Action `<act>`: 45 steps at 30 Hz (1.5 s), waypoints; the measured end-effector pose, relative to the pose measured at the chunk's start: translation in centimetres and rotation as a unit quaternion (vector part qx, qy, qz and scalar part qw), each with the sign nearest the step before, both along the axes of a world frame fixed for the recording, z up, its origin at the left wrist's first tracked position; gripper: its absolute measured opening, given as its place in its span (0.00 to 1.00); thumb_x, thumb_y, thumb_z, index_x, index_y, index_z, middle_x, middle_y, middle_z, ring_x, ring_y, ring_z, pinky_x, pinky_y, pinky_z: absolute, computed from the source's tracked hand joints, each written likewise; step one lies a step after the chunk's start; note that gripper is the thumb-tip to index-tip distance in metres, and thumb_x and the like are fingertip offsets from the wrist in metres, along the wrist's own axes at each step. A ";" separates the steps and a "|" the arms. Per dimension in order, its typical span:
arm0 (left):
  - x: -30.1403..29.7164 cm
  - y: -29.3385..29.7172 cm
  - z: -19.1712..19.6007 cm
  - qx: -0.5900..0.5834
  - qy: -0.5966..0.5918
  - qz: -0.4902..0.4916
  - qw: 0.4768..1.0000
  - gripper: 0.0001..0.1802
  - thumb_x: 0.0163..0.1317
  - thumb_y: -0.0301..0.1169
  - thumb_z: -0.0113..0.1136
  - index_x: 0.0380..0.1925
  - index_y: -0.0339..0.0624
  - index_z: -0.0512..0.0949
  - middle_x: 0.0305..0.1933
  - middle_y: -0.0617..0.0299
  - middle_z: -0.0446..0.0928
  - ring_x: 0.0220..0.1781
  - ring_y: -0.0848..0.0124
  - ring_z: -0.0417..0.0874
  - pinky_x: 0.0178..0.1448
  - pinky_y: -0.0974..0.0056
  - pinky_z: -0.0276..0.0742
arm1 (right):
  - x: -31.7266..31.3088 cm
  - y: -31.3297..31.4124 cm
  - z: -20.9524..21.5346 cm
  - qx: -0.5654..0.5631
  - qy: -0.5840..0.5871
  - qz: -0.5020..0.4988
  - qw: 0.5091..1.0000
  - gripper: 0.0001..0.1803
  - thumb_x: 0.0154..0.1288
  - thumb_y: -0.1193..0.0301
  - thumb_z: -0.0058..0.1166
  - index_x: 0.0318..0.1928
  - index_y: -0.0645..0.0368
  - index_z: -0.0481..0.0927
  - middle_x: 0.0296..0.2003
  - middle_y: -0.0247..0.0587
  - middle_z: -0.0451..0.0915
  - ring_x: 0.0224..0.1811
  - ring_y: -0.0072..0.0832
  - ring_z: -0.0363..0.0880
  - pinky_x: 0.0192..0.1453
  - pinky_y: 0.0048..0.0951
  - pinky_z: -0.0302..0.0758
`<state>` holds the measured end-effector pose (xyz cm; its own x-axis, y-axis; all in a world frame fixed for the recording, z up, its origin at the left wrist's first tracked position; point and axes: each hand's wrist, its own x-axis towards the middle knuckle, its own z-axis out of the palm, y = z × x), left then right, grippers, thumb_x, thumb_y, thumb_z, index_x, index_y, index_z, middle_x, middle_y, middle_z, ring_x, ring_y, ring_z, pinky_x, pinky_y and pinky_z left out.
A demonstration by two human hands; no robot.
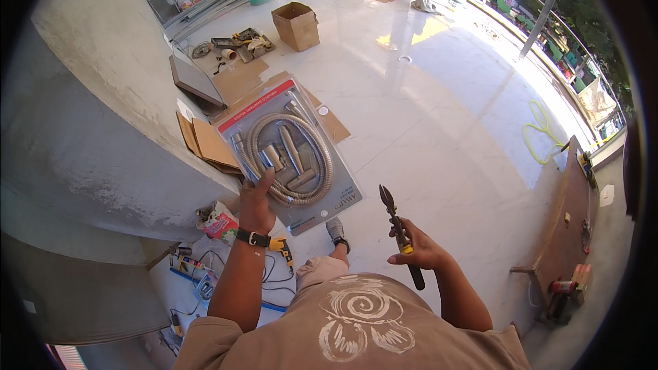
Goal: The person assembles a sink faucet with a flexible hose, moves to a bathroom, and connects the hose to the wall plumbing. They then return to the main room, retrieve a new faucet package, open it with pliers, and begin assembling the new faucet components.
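Centre frame, our left hand (256, 200) grips the sealed blister pack (288, 154) of coiled shower hose up flat for access, while our right hand (418, 250) clasps snips (399, 230), blades raised.

Left hand (256, 204) holding up a clear pack (288, 153) with a shiny hose inside, right hand (419, 249) gripping dark pliers (399, 233), white floor (439, 123), cardboard box (296, 25)

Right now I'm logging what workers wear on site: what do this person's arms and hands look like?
Both forearms are bare, with no gloves on the left hand or right hand. A black wristwatch with a metal buckle circles the left wrist. Short tan sleeves end above the elbows.
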<state>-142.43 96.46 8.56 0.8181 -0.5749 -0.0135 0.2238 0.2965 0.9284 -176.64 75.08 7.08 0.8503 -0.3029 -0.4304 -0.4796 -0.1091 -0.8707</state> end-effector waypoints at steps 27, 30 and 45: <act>28.2 -42.8 5.9 -0.157 0.064 -0.083 0.982 0.20 0.74 0.22 0.59 0.64 0.40 0.74 0.61 0.56 0.82 0.58 0.63 0.88 0.61 0.54 0.90 | 37.0 -36.5 4.7 0.014 -0.119 0.089 0.989 0.56 0.55 0.58 0.79 0.77 0.61 0.57 0.61 0.47 0.75 0.66 0.39 0.72 0.73 0.42 0.68; 28.2 -46.7 5.9 -0.145 0.049 -0.043 0.987 0.21 0.74 0.22 0.57 0.66 0.38 0.72 0.63 0.56 0.80 0.60 0.63 0.86 0.64 0.53 0.89 | 39.4 -41.3 3.9 0.078 -0.134 0.064 0.986 0.55 0.56 0.59 0.79 0.76 0.63 0.59 0.59 0.44 0.75 0.63 0.35 0.72 0.70 0.39 0.69; 31.3 -50.7 4.3 -0.154 0.052 0.000 0.987 0.21 0.75 0.22 0.56 0.66 0.41 0.74 0.63 0.58 0.82 0.62 0.61 0.86 0.66 0.52 0.87 | 48.6 -45.5 3.1 0.158 -0.110 0.073 0.979 0.48 0.58 0.67 0.77 0.74 0.60 0.61 0.51 0.38 0.74 0.55 0.28 0.74 0.62 0.33 0.73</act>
<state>-111.13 45.77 12.86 0.8212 -0.5652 0.0787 0.3125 0.5609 0.7666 -128.04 29.55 10.21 0.9573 -0.0534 -0.2840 -0.2754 0.1289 -0.9526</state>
